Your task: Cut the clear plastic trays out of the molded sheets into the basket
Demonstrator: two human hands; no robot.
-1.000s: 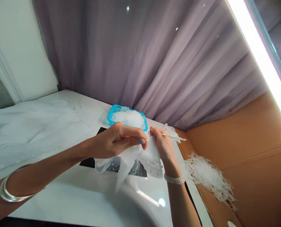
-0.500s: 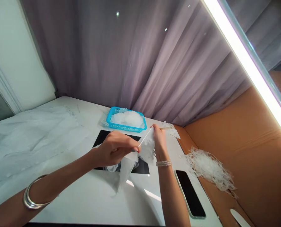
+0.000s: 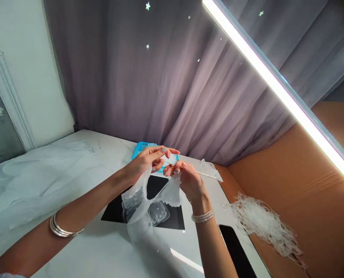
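My left hand [image 3: 150, 160] is above the far edge of the dark mat, index finger stretched out, its thumb and other fingers bent. White sheer fabric [image 3: 143, 210] hangs from it in a loose strip and runs across to my right hand [image 3: 189, 175], whose fingers are curled around the fabric's other end. A thin pale stick [image 3: 211, 177] shows just right of that hand; I cannot tell whether it is held. Below the fabric, a clear embossed plastic piece [image 3: 158, 213] lies on the black mat [image 3: 174, 222].
Behind my hands is a blue basket [image 3: 138, 148], partly hidden. White sheer material [image 3: 44, 181] covers the table's left side. To the right are a phone [image 3: 237, 249], a pile of white cords [image 3: 264, 218] and a lacy white piece [image 3: 208, 166]. A lamp bar [image 3: 270, 81] hangs overhead.
The white cord stretched between my hands no longer shows taut. My hands have come closer together, the left one opening its index finger outward. The view has tilted up slightly.
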